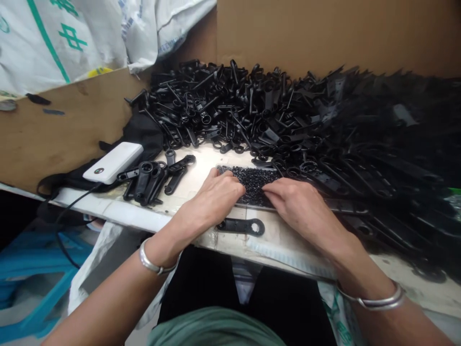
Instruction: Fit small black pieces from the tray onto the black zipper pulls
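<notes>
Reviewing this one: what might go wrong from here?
The small black pieces could spill if the left hand or right hand, both at the tray, jolts it. The single black part near the table's front edge might get knocked off by a forearm.

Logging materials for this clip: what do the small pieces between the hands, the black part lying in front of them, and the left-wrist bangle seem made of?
Small pieces: perhaps plastic, glossy black; they glint, but are too small to be sure.
Black part: probably moulded plastic, satin; evenly black, soft sheen.
Bangle: likely polished metal; silvery with bright highlights.
</notes>
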`<move>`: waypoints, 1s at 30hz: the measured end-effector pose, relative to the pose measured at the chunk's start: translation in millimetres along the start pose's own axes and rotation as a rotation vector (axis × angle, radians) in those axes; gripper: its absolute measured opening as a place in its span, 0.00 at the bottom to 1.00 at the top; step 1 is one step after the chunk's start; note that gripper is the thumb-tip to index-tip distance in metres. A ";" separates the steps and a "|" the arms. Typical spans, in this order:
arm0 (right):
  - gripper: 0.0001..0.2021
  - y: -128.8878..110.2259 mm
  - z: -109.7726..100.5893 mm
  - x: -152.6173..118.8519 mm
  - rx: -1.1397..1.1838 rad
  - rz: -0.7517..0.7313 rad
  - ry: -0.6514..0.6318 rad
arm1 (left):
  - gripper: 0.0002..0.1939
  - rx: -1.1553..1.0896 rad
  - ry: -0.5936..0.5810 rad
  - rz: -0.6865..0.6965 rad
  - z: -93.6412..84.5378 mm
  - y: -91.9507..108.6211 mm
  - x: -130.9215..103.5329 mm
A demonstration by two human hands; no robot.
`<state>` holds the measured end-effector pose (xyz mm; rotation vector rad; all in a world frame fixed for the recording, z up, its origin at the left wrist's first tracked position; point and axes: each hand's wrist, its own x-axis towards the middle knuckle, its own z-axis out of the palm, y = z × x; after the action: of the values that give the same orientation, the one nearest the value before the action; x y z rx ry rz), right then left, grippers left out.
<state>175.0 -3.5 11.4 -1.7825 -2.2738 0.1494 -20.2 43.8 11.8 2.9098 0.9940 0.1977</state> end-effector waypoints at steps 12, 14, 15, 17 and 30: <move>0.06 -2.6 -5.2 -5.2 0.493 0.117 0.073 | 0.12 -0.182 0.047 -0.110 1.0 -7.2 -0.3; 0.07 -4.4 -6.1 -6.1 0.590 0.174 0.055 | 0.11 -0.227 0.062 -0.134 0.8 -10.2 -1.9; 0.08 -5.2 -6.3 -7.0 0.656 0.208 0.039 | 0.11 -0.247 0.075 -0.148 0.4 -11.0 -3.1; 0.10 -6.8 -5.8 -9.9 0.818 0.276 0.000 | 0.10 -0.284 0.118 -0.182 -1.3 -10.2 -6.3; 0.08 -21.3 14.9 -28.8 1.704 0.462 0.067 | 0.04 -0.856 0.391 -0.455 8.7 11.4 -14.7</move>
<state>157.6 -35.5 -1.8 -1.0779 -0.7804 1.4718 -23.6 25.6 2.8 1.8605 1.1923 0.9185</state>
